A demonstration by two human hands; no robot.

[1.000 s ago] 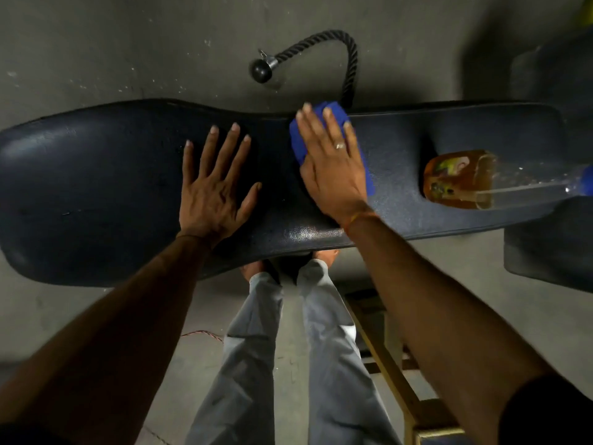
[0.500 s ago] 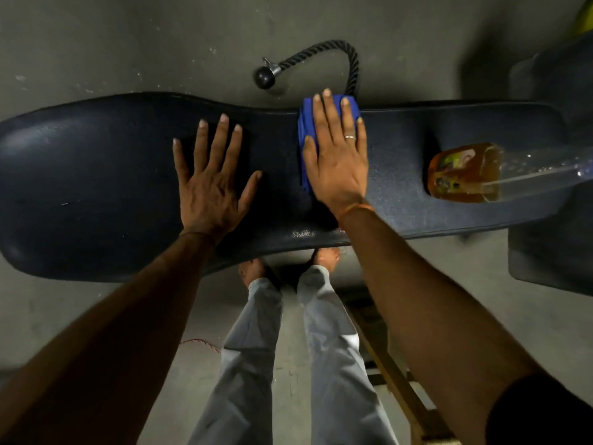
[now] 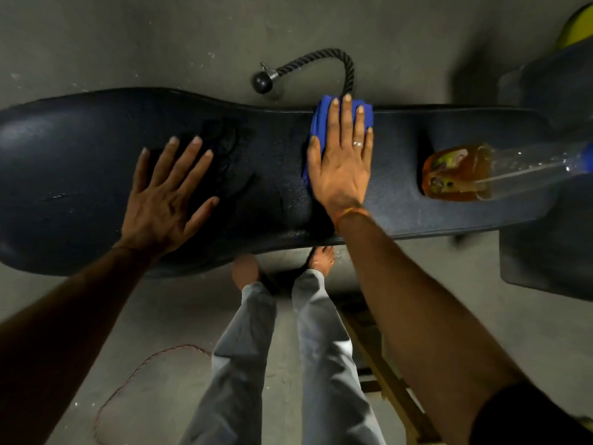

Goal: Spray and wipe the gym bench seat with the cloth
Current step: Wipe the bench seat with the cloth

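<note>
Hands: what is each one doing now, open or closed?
Left hand: open, flat on the bench seat.
Right hand: open, pressing the blue cloth.

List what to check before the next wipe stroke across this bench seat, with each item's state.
1. Blue cloth flat under the right hand: ok.
2. Left hand braced flat on the bench seat: ok.
3. Path rightward clear: not ok, the spray bottle lies on the seat there.
4. Spray on the seat: ok, wet patch by the left hand's fingers.
5. Cloth clear of the rope handle behind the seat: cannot tell.
</note>
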